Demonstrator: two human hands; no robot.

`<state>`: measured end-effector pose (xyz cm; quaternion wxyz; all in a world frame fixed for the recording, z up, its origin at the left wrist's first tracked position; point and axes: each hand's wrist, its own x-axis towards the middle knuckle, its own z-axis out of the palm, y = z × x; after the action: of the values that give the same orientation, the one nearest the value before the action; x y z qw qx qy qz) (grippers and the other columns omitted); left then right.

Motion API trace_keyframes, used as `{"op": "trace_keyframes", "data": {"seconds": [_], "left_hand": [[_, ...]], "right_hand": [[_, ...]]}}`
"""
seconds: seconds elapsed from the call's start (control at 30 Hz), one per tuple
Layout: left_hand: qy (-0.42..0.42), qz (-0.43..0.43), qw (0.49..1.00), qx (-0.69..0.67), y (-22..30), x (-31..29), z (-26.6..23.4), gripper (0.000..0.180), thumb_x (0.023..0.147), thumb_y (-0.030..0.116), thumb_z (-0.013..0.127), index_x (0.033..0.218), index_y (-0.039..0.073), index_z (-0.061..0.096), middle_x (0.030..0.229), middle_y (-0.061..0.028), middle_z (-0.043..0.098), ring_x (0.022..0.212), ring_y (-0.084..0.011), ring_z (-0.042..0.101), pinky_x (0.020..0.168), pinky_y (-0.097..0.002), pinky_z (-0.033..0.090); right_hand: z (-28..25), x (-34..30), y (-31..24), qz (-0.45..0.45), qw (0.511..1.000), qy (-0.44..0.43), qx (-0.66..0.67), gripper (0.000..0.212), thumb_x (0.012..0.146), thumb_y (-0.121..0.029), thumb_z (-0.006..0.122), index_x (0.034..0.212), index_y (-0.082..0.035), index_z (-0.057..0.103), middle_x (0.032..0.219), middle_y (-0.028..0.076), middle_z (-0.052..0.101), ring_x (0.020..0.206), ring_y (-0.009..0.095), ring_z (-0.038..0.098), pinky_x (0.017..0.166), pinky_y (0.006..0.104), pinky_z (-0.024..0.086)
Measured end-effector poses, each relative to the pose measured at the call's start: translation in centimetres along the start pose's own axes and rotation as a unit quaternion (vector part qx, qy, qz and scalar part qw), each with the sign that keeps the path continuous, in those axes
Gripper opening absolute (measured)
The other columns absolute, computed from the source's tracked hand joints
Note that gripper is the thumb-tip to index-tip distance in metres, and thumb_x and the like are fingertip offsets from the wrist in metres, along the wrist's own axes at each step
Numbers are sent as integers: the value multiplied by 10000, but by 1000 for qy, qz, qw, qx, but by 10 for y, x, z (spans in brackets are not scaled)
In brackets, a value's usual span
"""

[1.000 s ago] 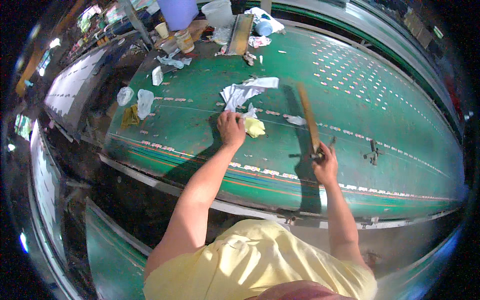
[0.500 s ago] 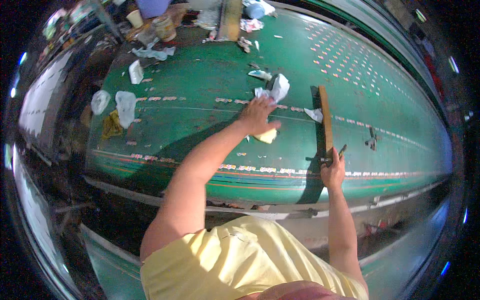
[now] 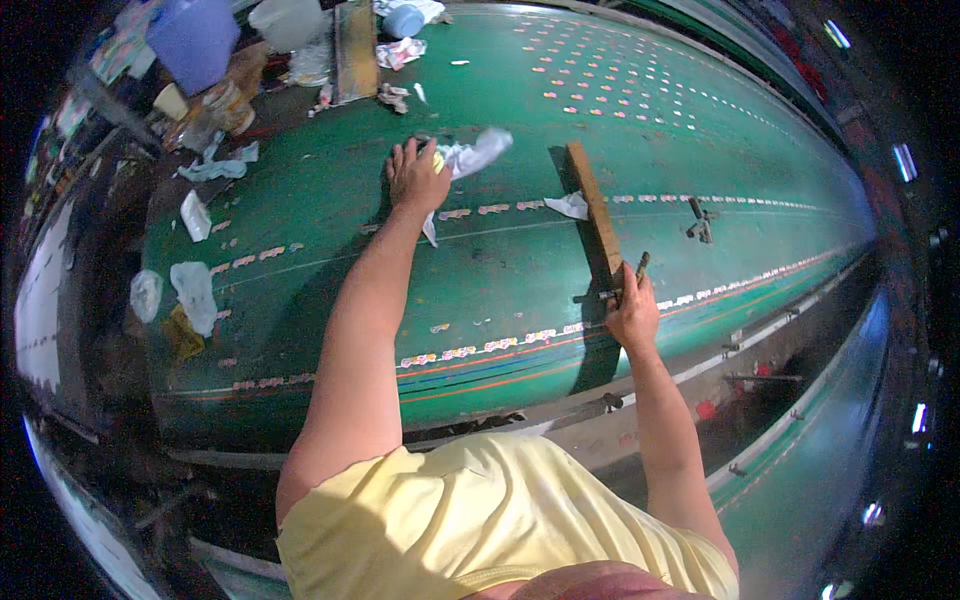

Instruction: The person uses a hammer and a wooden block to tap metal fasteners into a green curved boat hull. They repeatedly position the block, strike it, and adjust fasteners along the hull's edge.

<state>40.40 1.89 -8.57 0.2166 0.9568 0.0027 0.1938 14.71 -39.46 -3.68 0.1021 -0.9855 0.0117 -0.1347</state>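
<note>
While clutter crowds the far left corner of the long green printed table [image 3: 500, 270], its middle stretch holds only scraps, small prints and tools. A purple plastic bucket [image 3: 193, 45], a translucent white tub [image 3: 287, 22] and a flat yellowish-brown board [image 3: 356, 60] stand together, with a smeared jar [image 3: 230, 105] nearer. Down the left edge lie a pale blue rag [image 3: 220, 165], a small white block [image 3: 196, 215], a translucent plastic bag [image 3: 194, 297] and a mustard-coloured cloth [image 3: 182, 332].

The left hand [image 3: 418, 180] curls at a crumpled yellow cloth [image 3: 438, 160], with a blurred white cloth [image 3: 478, 155] trailing to its right; the fingers hide how firmly either is gripped, so I cannot tell. The right hand [image 3: 632, 308] is closed around the near end of a long narrow brown wooden bar [image 3: 596, 205], by its metal fitting. A white scrap [image 3: 567, 206] lies against the bar's left side, and a dark metal piece [image 3: 700, 220] sits apart to its right.

Compared with half a second ago, the left hand has moved farther across the table, beyond the middle row of prints; the yellow cloth has gone with it.
</note>
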Motion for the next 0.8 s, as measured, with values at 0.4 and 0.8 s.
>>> {"op": "trace_keyframes", "data": {"seconds": [0.4,0.8], "left_hand": [[-166,345,913,-138,197,-62,58,758,854,626,858,1496,252,710,1591,-155,627,1551,-456,474,1287,-639,335],[10,165,986,9,-80,69,10,181,877,199,769,1044,136,800,1090,-146,757,1044,-408,712,905,-568,562]], "right_hand": [[9,-4,26,146,985,31,88,852,840,-52,801,1636,-215,542,1432,238,623,1236,494,672,1011,538,586],[11,0,24,124,991,19,44,843,840,-20,759,1640,-156,528,1378,247,637,1202,496,676,1011,543,580]]}}
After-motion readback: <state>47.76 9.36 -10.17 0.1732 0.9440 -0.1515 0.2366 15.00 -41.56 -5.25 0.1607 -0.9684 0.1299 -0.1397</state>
